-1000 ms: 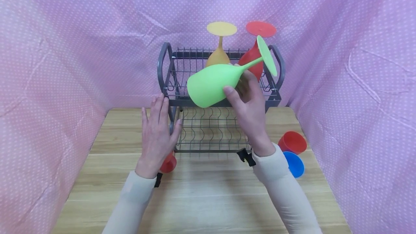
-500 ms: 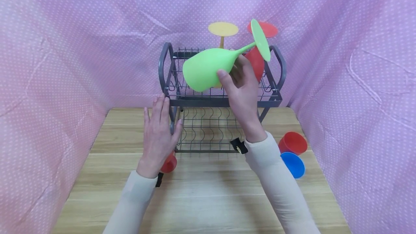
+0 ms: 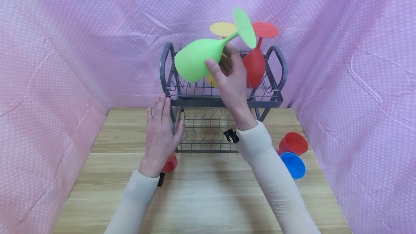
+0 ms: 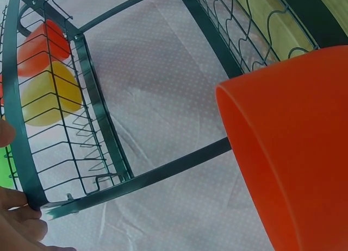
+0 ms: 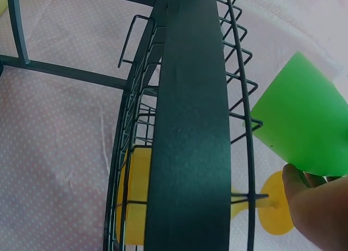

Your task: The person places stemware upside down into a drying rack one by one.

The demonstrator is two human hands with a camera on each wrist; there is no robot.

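My right hand [image 3: 232, 78] grips a green plastic wine glass [image 3: 198, 59] by its bowl, tilted with the mouth to the lower left and the foot up to the right. It hangs over the upper tier of a dark dish rack [image 3: 195, 102]. Upside down in that tier stand a yellow wine glass [image 3: 222, 29], partly hidden behind the green one, and a red wine glass [image 3: 254, 68]. With fingers straight, my left hand [image 3: 159, 133] rests against the rack's front left corner. In the right wrist view the green glass [image 5: 304, 120] is beside the rack's wires.
Below, the rack's lower wire tier [image 3: 208, 129] stands on the wooden table [image 3: 201, 194]. A red cup [image 3: 293, 143] and a blue cup [image 3: 293, 165] lie at the right. Another red cup [image 3: 170, 164] lies by my left wrist, partly covered. Pink dotted cloth [image 3: 65, 64] hangs around the table.
My right hand has carried the green wine glass up and to the left over the rack's upper tier, uncovering more of the red glass. My left hand stays at the rack's corner.
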